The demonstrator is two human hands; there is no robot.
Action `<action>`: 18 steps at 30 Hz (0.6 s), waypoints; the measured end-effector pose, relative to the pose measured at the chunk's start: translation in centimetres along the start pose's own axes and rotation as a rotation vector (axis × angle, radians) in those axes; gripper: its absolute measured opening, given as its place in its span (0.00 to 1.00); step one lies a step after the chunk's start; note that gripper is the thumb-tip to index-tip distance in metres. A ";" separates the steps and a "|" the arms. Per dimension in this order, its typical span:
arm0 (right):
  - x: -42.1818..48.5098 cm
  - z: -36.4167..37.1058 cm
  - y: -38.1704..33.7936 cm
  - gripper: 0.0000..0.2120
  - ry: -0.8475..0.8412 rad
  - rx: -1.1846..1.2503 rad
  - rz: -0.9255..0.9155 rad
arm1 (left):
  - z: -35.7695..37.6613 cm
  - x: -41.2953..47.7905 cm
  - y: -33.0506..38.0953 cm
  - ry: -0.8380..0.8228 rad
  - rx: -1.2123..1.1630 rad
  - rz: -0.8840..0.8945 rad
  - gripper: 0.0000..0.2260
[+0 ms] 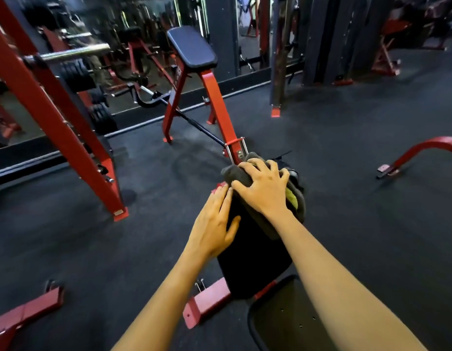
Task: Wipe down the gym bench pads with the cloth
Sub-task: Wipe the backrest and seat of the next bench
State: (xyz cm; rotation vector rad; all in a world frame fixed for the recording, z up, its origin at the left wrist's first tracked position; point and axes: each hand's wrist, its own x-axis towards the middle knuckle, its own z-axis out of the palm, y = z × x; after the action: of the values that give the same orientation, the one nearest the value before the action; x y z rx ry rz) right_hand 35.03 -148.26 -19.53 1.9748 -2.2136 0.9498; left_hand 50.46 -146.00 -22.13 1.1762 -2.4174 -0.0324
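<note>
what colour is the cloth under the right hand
The cloth is dark grey, with a yellow-green patch showing at one edge; head view.

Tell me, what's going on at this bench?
A person is wiping a black bench pad in a gym. Their right hand grips a bunched dark cloth against the pad's far end, while the left hand rests flat on the pad's left edge. A second bench stands farther back.

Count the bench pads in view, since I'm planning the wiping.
3. The middle pad lies under the cloth; the near pad is at the bottom edge; the far pad sits raised on a red frame. Others may be hidden farther back.
</note>
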 end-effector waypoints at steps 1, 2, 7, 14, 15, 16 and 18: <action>0.5 0.0 0.4 0.33 0.008 0.006 0.031 | 0.0 0.6 0.1 -0.019 0.026 0.018 0.28; 1.0 0.1 1.0 0.33 0.013 0.013 0.061 | 0.1 1.4 0.1 -0.041 0.056 0.038 0.28; 3.8 -0.1 5.7 0.28 0.049 0.199 0.242 | 1.1 6.5 1.9 -0.180 0.122 0.173 0.29; 4.5 2.0 13.9 0.07 -0.109 1.028 0.779 | 4.2 12.4 5.5 -0.304 0.337 0.362 0.28; 3.7 2.8 14.7 0.08 -0.149 1.044 0.831 | 4.4 12.8 5.7 -0.317 0.377 0.373 0.27; 3.0 3.8 15.4 0.09 -0.191 1.051 0.878 | 4.8 13.2 5.9 -0.331 0.421 0.388 0.27; 2.7 4.7 16.3 0.10 -0.242 1.056 0.886 | 5.2 14.1 6.1 -0.356 0.479 0.423 0.26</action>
State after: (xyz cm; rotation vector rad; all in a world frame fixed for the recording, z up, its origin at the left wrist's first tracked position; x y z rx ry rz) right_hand 21.40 -152.58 -29.09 1.1419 -3.1759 2.4863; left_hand 36.31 -153.59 -20.09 0.8620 -3.0582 0.5374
